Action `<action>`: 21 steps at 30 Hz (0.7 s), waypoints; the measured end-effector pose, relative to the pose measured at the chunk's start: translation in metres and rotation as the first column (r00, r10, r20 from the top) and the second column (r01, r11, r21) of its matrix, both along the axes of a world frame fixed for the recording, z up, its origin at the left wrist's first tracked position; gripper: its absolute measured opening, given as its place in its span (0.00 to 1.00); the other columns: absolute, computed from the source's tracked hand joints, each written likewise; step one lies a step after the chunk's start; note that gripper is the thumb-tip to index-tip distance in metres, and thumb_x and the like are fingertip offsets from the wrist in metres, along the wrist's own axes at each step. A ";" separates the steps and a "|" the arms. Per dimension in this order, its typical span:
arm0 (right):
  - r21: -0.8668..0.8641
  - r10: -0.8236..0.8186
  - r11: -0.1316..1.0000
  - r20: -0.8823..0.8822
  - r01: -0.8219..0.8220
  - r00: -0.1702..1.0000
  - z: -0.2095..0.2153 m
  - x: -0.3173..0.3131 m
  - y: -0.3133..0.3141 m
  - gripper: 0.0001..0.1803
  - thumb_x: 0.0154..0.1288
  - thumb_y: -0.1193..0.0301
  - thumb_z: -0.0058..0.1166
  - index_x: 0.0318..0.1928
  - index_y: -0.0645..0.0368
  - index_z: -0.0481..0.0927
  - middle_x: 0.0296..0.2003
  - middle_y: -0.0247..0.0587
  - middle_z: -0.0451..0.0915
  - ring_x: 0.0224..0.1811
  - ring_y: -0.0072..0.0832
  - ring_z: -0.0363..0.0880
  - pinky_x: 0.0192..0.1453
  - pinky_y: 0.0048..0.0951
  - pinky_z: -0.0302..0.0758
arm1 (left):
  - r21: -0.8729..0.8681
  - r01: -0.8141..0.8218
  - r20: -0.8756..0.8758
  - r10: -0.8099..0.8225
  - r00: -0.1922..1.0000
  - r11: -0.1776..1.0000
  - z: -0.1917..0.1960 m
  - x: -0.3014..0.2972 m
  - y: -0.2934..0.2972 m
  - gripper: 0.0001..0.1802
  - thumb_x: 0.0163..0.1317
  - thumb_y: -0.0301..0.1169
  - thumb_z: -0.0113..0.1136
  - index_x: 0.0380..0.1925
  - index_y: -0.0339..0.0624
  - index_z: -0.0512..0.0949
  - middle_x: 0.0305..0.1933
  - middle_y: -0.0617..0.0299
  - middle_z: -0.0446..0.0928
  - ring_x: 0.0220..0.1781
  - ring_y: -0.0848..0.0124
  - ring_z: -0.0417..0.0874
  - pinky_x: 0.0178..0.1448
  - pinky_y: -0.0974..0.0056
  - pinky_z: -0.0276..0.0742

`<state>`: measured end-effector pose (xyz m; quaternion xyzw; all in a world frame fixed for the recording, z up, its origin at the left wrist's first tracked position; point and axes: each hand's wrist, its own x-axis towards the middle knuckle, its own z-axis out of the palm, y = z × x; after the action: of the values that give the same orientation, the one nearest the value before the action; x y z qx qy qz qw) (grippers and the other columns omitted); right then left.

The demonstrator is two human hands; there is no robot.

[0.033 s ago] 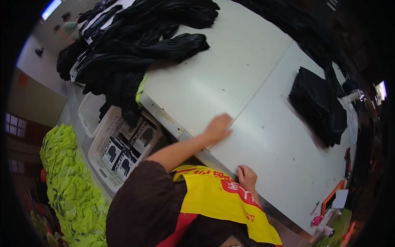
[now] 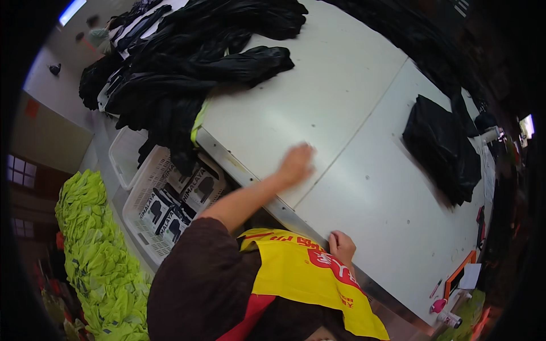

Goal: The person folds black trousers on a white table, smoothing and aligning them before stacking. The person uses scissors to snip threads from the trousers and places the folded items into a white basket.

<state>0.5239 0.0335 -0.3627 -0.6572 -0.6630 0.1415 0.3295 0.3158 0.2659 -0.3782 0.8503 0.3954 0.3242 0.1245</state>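
Note:
My left hand [image 2: 297,163] is over the white tabletop [image 2: 364,170], slightly blurred, palm down with its fingers stretched out and nothing seen in them. At the table's near edge my right hand [image 2: 342,247] rests with its fingers curled in, and no object shows in it. To the right lies a folded black bundle of fabric [image 2: 433,145], apart from both hands. A heap of shiny black garments [image 2: 170,74] covers the table's far left corner, its sleeves spreading over the top.
Below the table's left edge stands a white plastic basket [image 2: 149,250] holding printed packages. Bright yellow-green fabric [image 2: 94,256] is heaped at the left. An orange-framed object [image 2: 455,277], a white paper [image 2: 470,276] and a small bottle [image 2: 451,320] sit at the right corner.
My left hand has shifted a little to the left and away from me over the tabletop. My right hand stays in nearly the same place.

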 end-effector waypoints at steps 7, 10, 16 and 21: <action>-0.045 -0.288 0.957 -0.002 0.287 0.958 -0.021 -0.008 0.005 0.04 0.58 0.71 0.53 0.32 0.57 0.78 0.17 0.39 0.76 0.18 0.30 0.76 0.25 0.29 0.72 | 0.383 -0.629 -0.596 0.701 0.391 0.677 0.096 -0.207 0.200 0.60 0.40 0.48 0.69 0.68 0.47 0.42 0.71 0.55 0.46 0.73 0.58 0.42 0.70 0.46 0.44; -0.059 -0.372 0.927 0.010 0.371 0.928 -0.025 -0.014 0.008 0.06 0.60 0.70 0.52 0.35 0.59 0.77 0.18 0.35 0.75 0.19 0.20 0.73 0.25 0.24 0.70 | 0.458 -0.546 -0.580 0.702 0.414 0.701 0.096 -0.253 0.229 0.48 0.43 0.44 0.68 0.64 0.45 0.54 0.66 0.53 0.58 0.70 0.57 0.54 0.70 0.46 0.43; -0.547 -0.564 0.813 -0.659 0.196 0.498 0.002 -0.054 0.042 0.12 0.64 0.63 0.49 0.38 0.59 0.75 0.25 0.33 0.75 0.23 0.18 0.71 0.28 0.18 0.69 | 0.004 -0.494 -0.534 0.419 0.734 0.870 0.099 -0.271 0.207 0.14 0.53 0.38 0.59 0.33 0.40 0.71 0.31 0.49 0.79 0.37 0.51 0.81 0.49 0.51 0.72; -0.492 -0.506 0.765 -0.858 -0.415 0.085 0.019 -0.133 0.107 0.35 0.63 0.45 0.43 0.55 0.64 0.66 0.50 0.52 0.72 0.50 0.35 0.72 0.57 0.36 0.70 | -0.209 -0.428 -0.458 0.299 0.837 0.879 0.141 -0.242 0.036 0.16 0.53 0.37 0.56 0.37 0.37 0.70 0.33 0.42 0.77 0.34 0.46 0.79 0.40 0.47 0.74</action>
<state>0.3908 0.1403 -0.3436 -0.4690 -0.1392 0.7509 0.4436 0.0738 0.3020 -0.2368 0.7780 0.6132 0.0908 0.1024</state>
